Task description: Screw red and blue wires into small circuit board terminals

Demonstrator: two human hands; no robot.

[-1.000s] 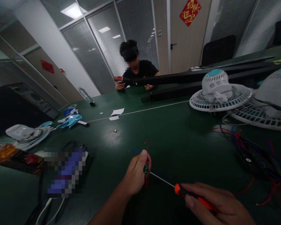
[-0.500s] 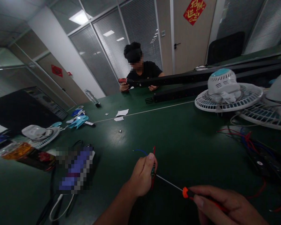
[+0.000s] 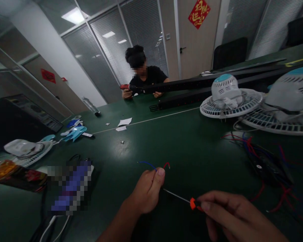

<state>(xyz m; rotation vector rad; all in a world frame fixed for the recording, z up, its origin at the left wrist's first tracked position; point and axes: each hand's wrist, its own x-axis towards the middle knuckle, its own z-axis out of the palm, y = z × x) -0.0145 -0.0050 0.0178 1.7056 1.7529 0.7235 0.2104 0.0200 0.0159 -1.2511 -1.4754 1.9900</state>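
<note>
My left hand [image 3: 149, 190] is closed above the green table, thumb on top, around a small circuit board. The board is hidden behind my fingers now; its green edge shows only in the earlier frame. A blue wire [image 3: 148, 163] and a red wire [image 3: 167, 164] stick out past the thumb. In my right hand [image 3: 233, 211] is a screwdriver [image 3: 178, 196] with an orange and black handle, pinched between thumb and fingers. Its thin shaft points left to my left hand, and the tip is hidden there.
Black modules with red and blue wires [image 3: 270, 164] lie at the right. Behind them are white fan housings [image 3: 228, 95]. A wrapped bottle [image 3: 22, 178] and a blurred purple item [image 3: 72, 188] lie left. Opposite, a person [image 3: 147, 75] holds a red drill [image 3: 126, 87] against a long black bar [image 3: 176, 86].
The view has turned right, so the surroundings sit further left. My left hand has rotated, hiding the board's edge, and the red wire now bends right. The screwdriver still points at the left hand.
</note>
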